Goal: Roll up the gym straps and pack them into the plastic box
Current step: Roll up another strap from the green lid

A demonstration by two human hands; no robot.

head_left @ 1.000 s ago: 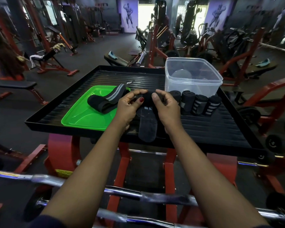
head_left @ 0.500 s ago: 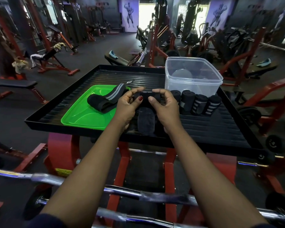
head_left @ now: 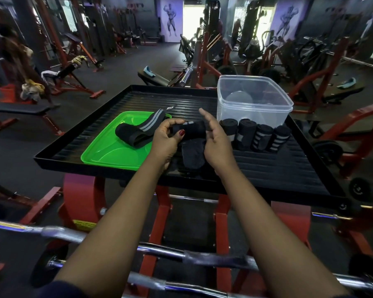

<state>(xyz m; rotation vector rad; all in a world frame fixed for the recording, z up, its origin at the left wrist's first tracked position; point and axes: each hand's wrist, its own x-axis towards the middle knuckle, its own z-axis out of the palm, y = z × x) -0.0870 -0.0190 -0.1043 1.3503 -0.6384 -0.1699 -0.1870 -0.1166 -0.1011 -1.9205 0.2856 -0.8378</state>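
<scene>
A black gym strap (head_left: 192, 131) is partly rolled, its loose tail (head_left: 193, 154) hanging down onto the black tray (head_left: 288, 168). My left hand (head_left: 167, 139) grips the roll's left end with thumb and fingers. My right hand (head_left: 215, 140) is at the roll's right end with its fingers straight and lifted. Several rolled straps (head_left: 255, 136) stand in a row just right of my hands, in front of the clear plastic box (head_left: 253, 102). An unrolled black strap with grey stripes (head_left: 141, 130) lies on the green lid (head_left: 114, 149).
The black ribbed tray sits on a red machine frame (head_left: 82, 203). Chrome barbells (head_left: 159, 254) cross below my forearms. Gym benches and red machines fill the floor behind and to both sides.
The roll has grown thicker and the loose tail shorter. My right hand has let go of the roll and straightened its fingers upward; my left hand still grips it.
</scene>
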